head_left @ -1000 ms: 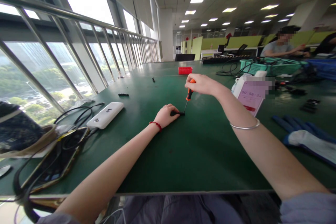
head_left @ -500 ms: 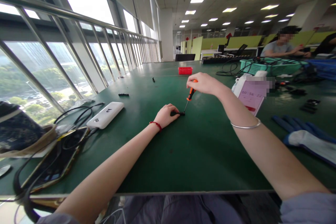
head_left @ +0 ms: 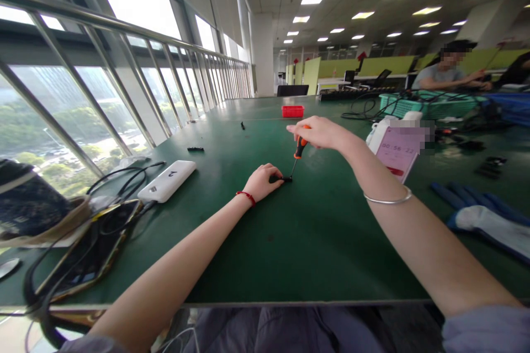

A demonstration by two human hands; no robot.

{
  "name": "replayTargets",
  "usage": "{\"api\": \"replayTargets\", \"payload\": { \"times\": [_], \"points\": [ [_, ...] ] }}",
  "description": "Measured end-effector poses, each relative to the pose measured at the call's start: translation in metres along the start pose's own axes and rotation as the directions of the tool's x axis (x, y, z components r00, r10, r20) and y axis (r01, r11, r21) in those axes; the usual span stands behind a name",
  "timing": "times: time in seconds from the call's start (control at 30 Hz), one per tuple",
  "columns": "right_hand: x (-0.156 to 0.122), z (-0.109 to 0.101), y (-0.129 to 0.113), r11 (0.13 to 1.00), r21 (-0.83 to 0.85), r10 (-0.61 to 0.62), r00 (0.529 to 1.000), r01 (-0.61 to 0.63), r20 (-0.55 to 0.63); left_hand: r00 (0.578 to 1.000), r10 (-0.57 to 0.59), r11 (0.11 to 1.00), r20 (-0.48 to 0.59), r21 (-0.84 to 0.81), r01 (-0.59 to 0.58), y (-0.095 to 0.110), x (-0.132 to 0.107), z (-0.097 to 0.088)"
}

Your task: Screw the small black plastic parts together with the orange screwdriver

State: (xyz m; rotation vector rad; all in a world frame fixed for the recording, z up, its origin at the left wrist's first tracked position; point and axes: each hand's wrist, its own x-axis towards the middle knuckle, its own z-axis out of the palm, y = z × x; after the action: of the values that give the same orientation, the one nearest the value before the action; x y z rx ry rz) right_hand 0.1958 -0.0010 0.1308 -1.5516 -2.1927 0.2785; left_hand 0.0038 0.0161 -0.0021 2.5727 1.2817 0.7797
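1. Curled fingers of the right hand (head_left: 318, 131) clasp the upper handle of an orange-and-black screwdriver (head_left: 300, 149), whose shaft slants down and to the left.
2. Thumb and fingers of the left hand (head_left: 263, 182), low over the green tabletop (head_left: 314, 242), pinch a small black part (head_left: 287, 179).
3. That part juts out to the right of the left fingertips, below the right hand and at the screwdriver's lower end; the exact contact is too small to tell.
4. Beyond both hands sits a red bin (head_left: 292, 111), well apart from the part.
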Motion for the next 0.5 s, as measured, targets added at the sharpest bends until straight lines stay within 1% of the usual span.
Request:
{"api": "replayTargets", "payload": {
  "times": [0.1, 0.27, 0.33, 0.43, 0.5],
  "points": [
    [-0.0009, -0.0011, -0.0008, 1.0, 0.007, -0.023, 1.0, 0.023, 0.006, 1.0, -0.007, 1.0, 0.001, -0.001, 0.007, -0.0001, -0.0001, -0.0002],
    [-0.003, -0.0028, 0.0006, 0.997, 0.076, -0.005, 0.992, -0.004, 0.124, 1.0, -0.002, 1.0, 0.0, 0.004, 0.002, -0.0004, -0.0004, -0.0002],
    [-0.0011, -0.0012, 0.0029, 0.999, 0.048, -0.006, 0.996, 0.001, 0.093, 1.0, -0.001, 1.0, -0.002, 0.003, 0.001, -0.0001, -0.0005, -0.0003],
    [0.0021, 0.0017, 0.0055, 0.999, -0.009, -0.034, 0.999, 0.034, -0.015, 1.0, -0.004, 1.0, 0.001, -0.001, 0.004, 0.0004, -0.0003, -0.0003],
    [0.0027, 0.0028, 0.0058, 0.998, -0.023, -0.056, 0.998, 0.055, -0.04, 1.0, -0.002, 1.0, 0.002, 0.0, 0.002, 0.0004, -0.0001, -0.0001]
  ]
}}
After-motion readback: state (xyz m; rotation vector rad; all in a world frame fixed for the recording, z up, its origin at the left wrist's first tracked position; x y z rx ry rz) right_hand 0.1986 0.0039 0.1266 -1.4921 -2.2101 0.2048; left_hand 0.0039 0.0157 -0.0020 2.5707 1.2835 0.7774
